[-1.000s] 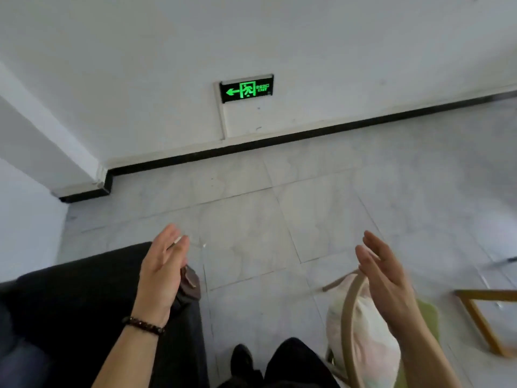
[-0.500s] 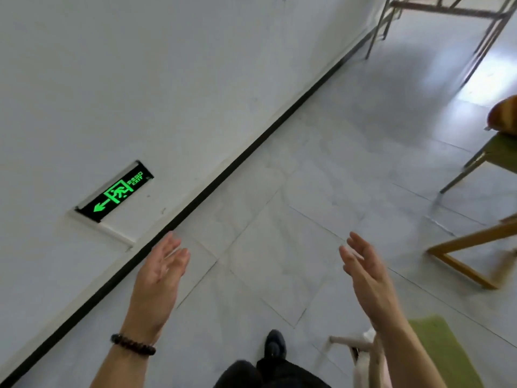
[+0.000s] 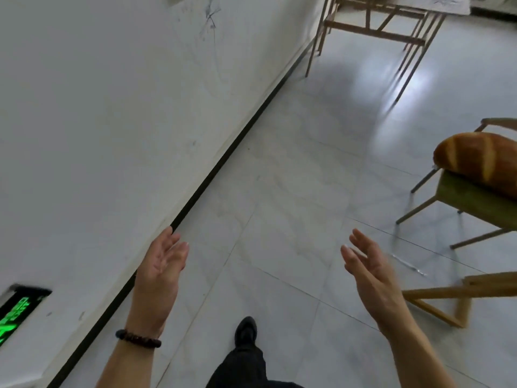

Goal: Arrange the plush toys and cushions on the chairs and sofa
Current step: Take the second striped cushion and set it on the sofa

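Two bare hands are raised over the tiled floor (image 3: pixel 293 197), palms turned toward each other and well apart. The left hand (image 3: pixel 161 271) has its fingers straight and close together, and it holds nothing. A dark beaded bracelet (image 3: pixel 138 338) circles its wrist. The right hand (image 3: pixel 369 273) is slightly blurred, its fingers straight and a little spread, also holding nothing.

The cushion (image 3: pixel 481 161), brown and shaped like a bread loaf with pale slashes, lies on the green seat of a chair (image 3: pixel 470 200) at the right edge of the view. Its rounded end reaches the seat's left corner, and its other end runs out of the picture. The chair's thin legs stand on the floor, far from both hands. A curved armrest shows behind the cushion.

Nearer, just right of the right forearm, a pale wooden frame (image 3: pixel 447 298) rests on the floor. It is cut off by the picture's edge, so I cannot tell what it belongs to.

A black baseboard (image 3: pixel 223 161) runs diagonally along the foot of the white wall (image 3: pixel 112 107). A green lit exit sign (image 3: pixel 16 315) is set low in the wall by the left edge. At the floor's far end, a table (image 3: pixel 375 32) with wooden legs stands beside the baseboard.

Between the forearms, a black shoe (image 3: pixel 245 330) and a dark trouser leg stand on the tiles.
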Available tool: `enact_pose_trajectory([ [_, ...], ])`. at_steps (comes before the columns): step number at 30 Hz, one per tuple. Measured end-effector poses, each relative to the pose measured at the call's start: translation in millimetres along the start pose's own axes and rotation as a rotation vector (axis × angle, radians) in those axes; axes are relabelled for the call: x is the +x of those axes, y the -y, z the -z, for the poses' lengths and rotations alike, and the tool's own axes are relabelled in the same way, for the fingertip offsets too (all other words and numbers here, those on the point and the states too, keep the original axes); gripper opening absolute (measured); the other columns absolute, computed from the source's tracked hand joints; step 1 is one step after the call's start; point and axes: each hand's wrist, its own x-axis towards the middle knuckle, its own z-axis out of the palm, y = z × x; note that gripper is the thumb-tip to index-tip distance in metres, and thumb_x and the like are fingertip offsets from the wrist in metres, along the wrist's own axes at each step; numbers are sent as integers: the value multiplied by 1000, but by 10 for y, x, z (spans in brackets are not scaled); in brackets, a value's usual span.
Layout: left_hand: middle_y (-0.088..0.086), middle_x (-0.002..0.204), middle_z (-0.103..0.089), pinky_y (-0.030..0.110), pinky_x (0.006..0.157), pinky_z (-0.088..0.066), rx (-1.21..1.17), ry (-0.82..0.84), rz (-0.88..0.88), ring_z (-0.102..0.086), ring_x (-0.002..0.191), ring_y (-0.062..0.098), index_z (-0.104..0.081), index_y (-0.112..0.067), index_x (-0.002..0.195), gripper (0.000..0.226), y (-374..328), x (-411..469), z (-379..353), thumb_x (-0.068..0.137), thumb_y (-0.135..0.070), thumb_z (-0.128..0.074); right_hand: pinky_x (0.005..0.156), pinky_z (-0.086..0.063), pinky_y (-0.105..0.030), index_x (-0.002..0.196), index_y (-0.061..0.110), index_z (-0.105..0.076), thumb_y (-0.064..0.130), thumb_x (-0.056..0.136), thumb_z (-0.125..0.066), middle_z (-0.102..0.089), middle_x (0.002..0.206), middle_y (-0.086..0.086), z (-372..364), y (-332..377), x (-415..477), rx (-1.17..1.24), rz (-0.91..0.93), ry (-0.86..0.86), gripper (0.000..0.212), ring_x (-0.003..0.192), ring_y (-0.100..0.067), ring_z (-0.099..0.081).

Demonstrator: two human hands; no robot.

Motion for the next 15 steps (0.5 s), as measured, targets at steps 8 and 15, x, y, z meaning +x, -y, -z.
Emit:
enact_pose_trajectory([
  [8, -9, 136, -61, 44, 112, -45, 85, 349, -138, -57, 128, 10, -49, -21, 146, 47, -1263, 1962, -1929, 100, -19, -58, 109, -45, -40, 148, 37, -39, 53, 95, -47, -48, 142, 19, 724, 440, 1616, 104, -25, -344, 56, 130, -8, -52],
  [15, -4, 138, -59, 48, 115, -42, 157, 439, -160, -55, 130, 11, -47, -21, 146, 49, -1750, 3369, -3863, 99, -18, -59, 114, -43, -44, 149, 34, -39, 54, 90, -49, -49, 139, 19, 1238, 323, 3587, 252, -115, -462, 63, 122, 5, -52],
])
